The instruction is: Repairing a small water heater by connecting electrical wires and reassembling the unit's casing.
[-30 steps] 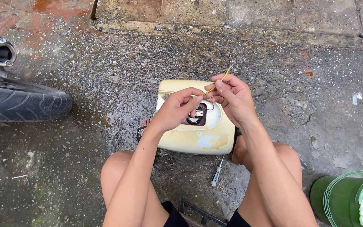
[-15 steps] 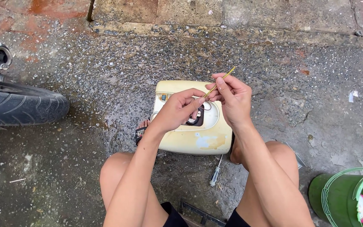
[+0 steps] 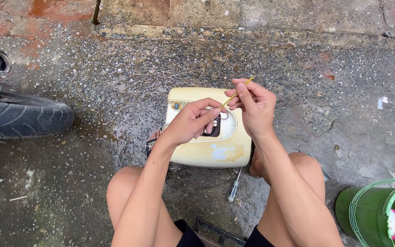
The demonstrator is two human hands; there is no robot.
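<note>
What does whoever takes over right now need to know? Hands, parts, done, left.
Left hand: pinching the lower end of a thin yellow wire over the cream cover.
Right hand: pinching the wire's upper part.
Cover lies on wet ground between the knees, its opening exposed with wiring inside. Screwdriver lies below it, untouched.
Done: cover set down. Left: wire not yet attached.
</note>
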